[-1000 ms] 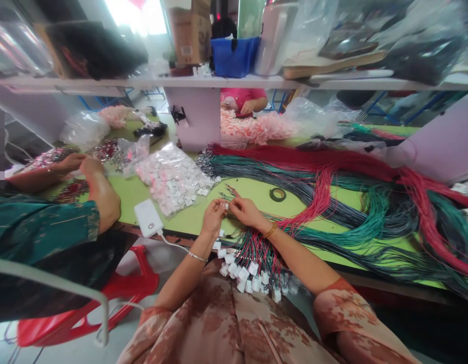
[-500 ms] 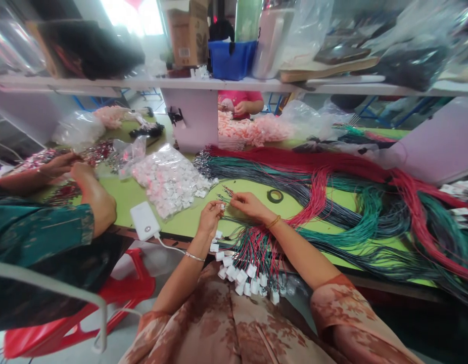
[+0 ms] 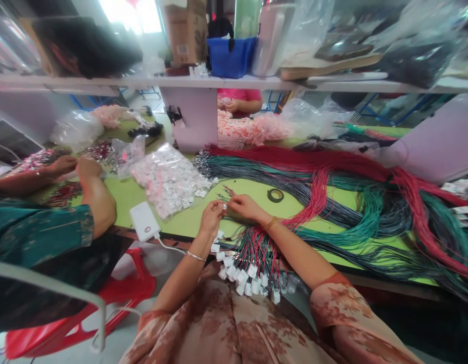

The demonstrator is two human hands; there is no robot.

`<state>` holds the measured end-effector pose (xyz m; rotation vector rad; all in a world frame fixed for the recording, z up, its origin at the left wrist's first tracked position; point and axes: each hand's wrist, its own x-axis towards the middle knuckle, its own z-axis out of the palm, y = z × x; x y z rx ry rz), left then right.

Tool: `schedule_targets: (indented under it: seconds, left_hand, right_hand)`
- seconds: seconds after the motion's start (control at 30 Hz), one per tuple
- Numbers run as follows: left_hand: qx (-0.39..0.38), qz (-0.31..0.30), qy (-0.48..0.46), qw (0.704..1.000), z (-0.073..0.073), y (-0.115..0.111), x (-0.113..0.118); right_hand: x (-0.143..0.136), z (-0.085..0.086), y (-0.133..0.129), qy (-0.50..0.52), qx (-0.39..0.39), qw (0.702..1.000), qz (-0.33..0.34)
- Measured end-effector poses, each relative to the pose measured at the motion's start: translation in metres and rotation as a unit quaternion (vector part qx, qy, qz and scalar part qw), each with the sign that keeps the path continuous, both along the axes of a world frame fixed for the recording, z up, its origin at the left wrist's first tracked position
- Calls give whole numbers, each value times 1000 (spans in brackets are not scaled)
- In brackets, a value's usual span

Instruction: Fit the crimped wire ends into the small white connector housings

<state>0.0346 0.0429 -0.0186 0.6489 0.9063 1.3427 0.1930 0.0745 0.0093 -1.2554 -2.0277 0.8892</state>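
Connector housing pinched in left hand; right hand just beside, fingertips pressed together, anything between indistinct; could slip free through so small a grip.

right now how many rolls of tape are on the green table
1: the tape lies flat on the green table, just beyond and to the right of your right hand. Others may be hidden under the wires.

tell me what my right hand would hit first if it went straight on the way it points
Probably the small white plug at the left hand, just ahead of the right hand; some wire ends are close too, and depth is unclear.
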Motion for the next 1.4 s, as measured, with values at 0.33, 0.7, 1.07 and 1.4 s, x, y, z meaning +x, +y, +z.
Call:
schedule_targets:
  seconds: [0.33,0.7,1.07,1.4]
  left_hand:
    - [-32,-8,-18,999,0,3,-2]
    - [-4,-13,-26,1000,2,1,-3]
    - [2,-25,-27,999,5,-3,-4]
    - [1,-24,-27,999,7,-5,-4]
  right_hand:
    - [14,1,36,-272,-15,954,-125]
    - [21,6,36,-82,44,986,-141]
    - [24,22,40,-322,29,935,-147]
    - [11,16,47,-259,-6,959,-112]
